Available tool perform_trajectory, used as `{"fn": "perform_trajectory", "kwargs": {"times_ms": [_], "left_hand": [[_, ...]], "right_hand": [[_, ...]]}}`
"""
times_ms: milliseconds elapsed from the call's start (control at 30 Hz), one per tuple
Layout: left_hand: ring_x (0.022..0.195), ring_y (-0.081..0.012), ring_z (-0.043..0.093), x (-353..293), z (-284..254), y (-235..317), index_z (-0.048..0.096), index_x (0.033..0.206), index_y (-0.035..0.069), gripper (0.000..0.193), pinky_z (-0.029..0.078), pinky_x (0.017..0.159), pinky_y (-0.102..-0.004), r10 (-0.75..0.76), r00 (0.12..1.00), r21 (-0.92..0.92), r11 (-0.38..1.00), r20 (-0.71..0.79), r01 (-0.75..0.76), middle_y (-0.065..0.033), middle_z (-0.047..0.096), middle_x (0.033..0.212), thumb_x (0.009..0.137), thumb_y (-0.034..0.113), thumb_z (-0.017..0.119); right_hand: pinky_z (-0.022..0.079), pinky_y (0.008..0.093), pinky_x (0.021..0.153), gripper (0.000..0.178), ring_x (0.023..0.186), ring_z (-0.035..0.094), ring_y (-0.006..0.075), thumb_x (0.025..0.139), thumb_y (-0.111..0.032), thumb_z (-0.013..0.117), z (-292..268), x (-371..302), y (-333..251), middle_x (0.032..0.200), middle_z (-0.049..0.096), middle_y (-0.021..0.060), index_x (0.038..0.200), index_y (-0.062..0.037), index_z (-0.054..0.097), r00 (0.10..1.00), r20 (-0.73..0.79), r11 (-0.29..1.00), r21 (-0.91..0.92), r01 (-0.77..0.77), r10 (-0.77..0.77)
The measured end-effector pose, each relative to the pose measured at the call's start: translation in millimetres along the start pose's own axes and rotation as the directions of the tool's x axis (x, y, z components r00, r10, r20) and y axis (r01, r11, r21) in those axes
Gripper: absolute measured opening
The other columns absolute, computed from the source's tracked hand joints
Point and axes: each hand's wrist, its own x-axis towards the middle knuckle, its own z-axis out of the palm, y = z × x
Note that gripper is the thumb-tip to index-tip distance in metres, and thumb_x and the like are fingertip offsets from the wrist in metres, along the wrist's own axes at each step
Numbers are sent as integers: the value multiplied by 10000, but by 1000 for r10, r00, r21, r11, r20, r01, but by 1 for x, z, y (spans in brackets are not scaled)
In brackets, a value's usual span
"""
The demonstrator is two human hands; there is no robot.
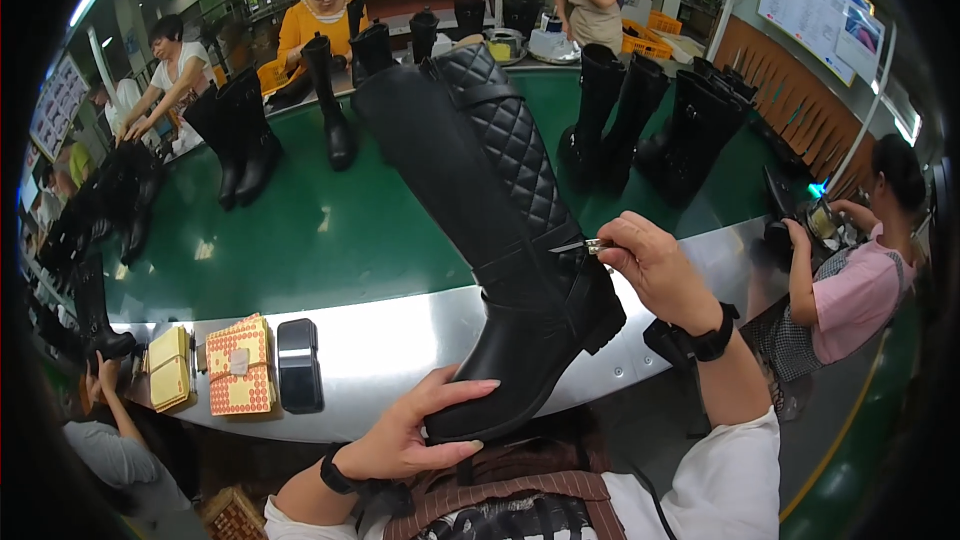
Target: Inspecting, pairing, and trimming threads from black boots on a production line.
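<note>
A tall black boot [520, 340] with a quilted panel on its shaft stands tilted in front of me, its shaft leaning to the upper left. My left hand [410, 430] grips the toe, with the fingers spread around it. At the ankle, my right hand [645, 258] is closed on a small silver metal tool [594, 246]. A thin, pointed part of that tool lies against the boot near the ankle strap; its exact kind is too small to tell.
A green conveyor belt [290, 240] carries several other black boots [690, 130]. On the metal ledge [370, 360] are yellow cards [168, 368], a red-patterned card stack [240, 365] and a dark case [299, 365]. Co-workers sit or stand around, including one in pink [855, 285] at right.
</note>
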Motion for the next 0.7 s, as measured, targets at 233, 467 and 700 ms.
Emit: {"fn": "perform_trajectory", "kwargs": {"times_ms": [233,467,700], "left_hand": [[1179,-222,510,3,1,0,509,1416,100,618,382,1042,-323,-39,998,-61,997,-40,37,-113,497,1231,839,73,727],[1171,-220,514,4,-2,-1,508,1417,99,611,376,1042,-317,-11,1000,-54,998,-13,10,-111,496,1238,846,83,727],[1223,-175,502,3,-1,3,477,1417,41,613,379,1059,-306,-135,990,-150,980,-31,129,-98,516,1303,848,35,705]], "right_hand": [[469,339,679,228,754,565,290,920,-186,666,0,-5,4,864,564,130,1014,7,590,999,45,999,21,-31,30],[470,346,660,224,732,576,286,917,-203,673,7,-2,1,847,576,122,986,0,605,1000,25,1000,3,-7,7],[460,329,637,194,694,551,244,917,-153,682,10,-14,9,820,559,127,979,4,586,985,-80,987,70,-146,152]]}}
